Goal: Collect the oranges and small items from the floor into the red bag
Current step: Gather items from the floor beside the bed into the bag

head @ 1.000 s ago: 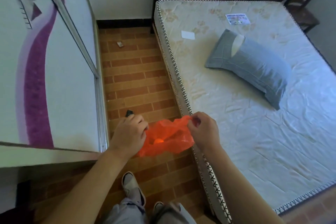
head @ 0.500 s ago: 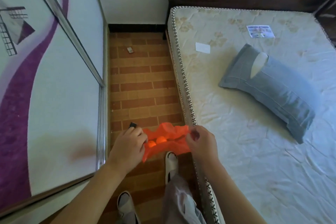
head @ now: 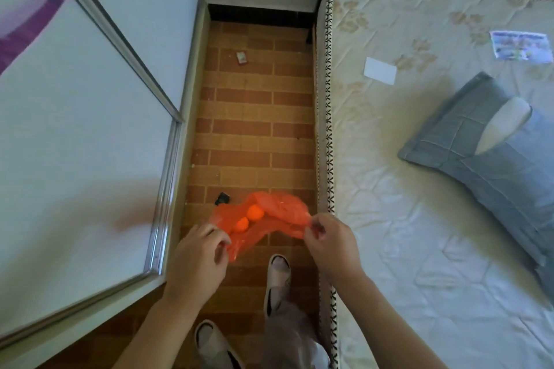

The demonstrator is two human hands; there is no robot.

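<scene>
I hold a thin red plastic bag [head: 278, 210] spread between both hands above the brick-patterned floor. My left hand [head: 199, 257] pinches its left edge and my right hand [head: 331, 246] pinches its right edge. Two oranges [head: 250, 217] show through the bag near its middle. A small black item [head: 223, 198] lies on the floor just beyond the bag's left side. Farther down the aisle a small red-and-white item [head: 241, 57] lies on the floor.
A narrow floor aisle [head: 254, 129] runs between a white sliding wardrobe door [head: 90, 129] on the left and a bare mattress [head: 419, 189] on the right. A grey pillow [head: 494, 156] and a white card [head: 380, 71] lie on the mattress. My feet in slippers [head: 277, 281] stand below the bag.
I have stepped forward along the aisle, with the view tilting down. The bag has been pulled wider between my hands, and two oranges now show inside.
</scene>
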